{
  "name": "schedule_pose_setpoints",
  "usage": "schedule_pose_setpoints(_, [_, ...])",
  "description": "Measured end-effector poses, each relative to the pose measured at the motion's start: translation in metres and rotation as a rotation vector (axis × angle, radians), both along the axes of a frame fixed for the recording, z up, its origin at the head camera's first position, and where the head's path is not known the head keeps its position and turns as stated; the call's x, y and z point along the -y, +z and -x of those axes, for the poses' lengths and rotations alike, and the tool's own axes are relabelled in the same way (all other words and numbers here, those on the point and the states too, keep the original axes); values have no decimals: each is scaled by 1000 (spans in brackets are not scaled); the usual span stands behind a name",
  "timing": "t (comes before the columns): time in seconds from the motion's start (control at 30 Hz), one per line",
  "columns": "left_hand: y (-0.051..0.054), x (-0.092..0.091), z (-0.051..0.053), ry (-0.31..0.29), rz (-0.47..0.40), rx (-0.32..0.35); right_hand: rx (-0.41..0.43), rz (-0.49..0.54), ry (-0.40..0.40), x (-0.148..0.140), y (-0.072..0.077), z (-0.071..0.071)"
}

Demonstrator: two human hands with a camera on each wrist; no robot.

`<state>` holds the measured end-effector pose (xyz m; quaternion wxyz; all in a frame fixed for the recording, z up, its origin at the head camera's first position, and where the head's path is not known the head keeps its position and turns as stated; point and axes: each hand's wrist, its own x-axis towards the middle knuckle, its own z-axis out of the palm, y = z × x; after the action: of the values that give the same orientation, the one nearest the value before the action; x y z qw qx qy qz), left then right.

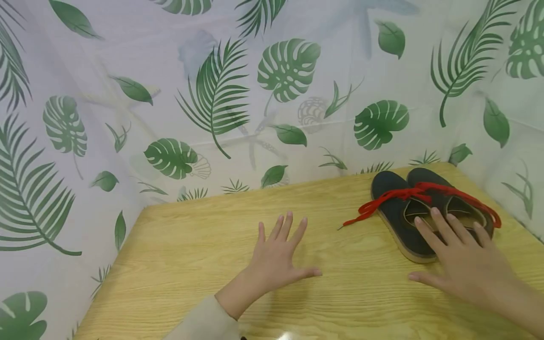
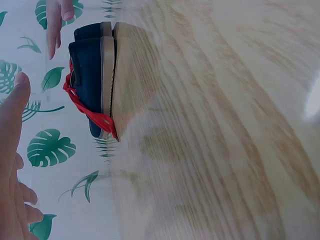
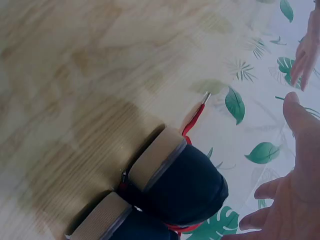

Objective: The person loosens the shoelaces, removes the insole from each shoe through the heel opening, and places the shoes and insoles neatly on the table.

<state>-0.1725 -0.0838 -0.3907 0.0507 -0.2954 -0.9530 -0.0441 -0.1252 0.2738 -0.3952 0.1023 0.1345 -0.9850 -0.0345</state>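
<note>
A pair of dark blue shoes point(image 1: 399, 212) with tan soles stands side by side at the right of the wooden table. Red laces point(image 1: 382, 198) lie loose across them, one tipped end reaching onto the wood. The right hand point(image 1: 471, 264), fingers spread, is held over the near part of the shoes in the head view and hides some of them; the right wrist view shows it apart from the shoes point(image 3: 175, 185). Left of the shoes, the left hand point(image 1: 276, 259) is spread above the wood and holds nothing. The left wrist view shows the shoes point(image 2: 90, 75) from the side.
The wooden table point(image 1: 191, 255) has a light grain. Behind it and along both sides hangs a white cloth point(image 1: 331, 89) printed with green leaves. The shoes stand close to the back right corner.
</note>
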Motion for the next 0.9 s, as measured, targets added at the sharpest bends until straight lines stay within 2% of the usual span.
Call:
schedule_pose_setpoints(0.23, [1, -8, 11, 37, -50, 55, -31, -21, 21, -3, 11, 5])
schedule_pose_setpoints(0.33, [4, -10, 15, 38, -102, 94, 5, 12, 9, -5, 15, 9])
schedule_pose_setpoints(0.53, [7, -13, 20, 25, -284, 247, 162, 168, -70, -10, 23, 14])
schedule_pose_setpoints(0.67, [7, -14, 21, 33, -362, 346, 241, 296, -122, -15, 27, 17])
schedule_pose_setpoints(0.77, [7, -16, 22, 47, -429, 411, 261, 405, -130, -19, 30, 19])
schedule_pose_setpoints(0.9, [4, -19, 24, 90, -521, 452, 253, 504, -132, -26, 33, 23])
